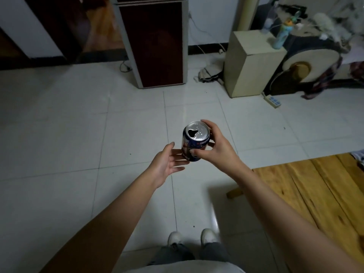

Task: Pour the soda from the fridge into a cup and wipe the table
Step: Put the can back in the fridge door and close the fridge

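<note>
A blue soda can [194, 138] with a silver top is held upright over the white tiled floor; its mouth is open. My right hand [214, 147] grips the can from the right, fingers wrapped around its side. My left hand [167, 164] is open, palm turned toward the can, fingertips close to or touching its lower left side. The dark red fridge [155, 44] stands closed at the back centre. A wooden table [315, 194] fills the lower right corner. No cup is in view.
A beige cabinet [250, 64] stands right of the fridge with a light blue bottle [280, 38] on it. A power strip [272, 100] and a bag [208, 74] lie on the floor nearby. My shoes [191, 236] show at the bottom.
</note>
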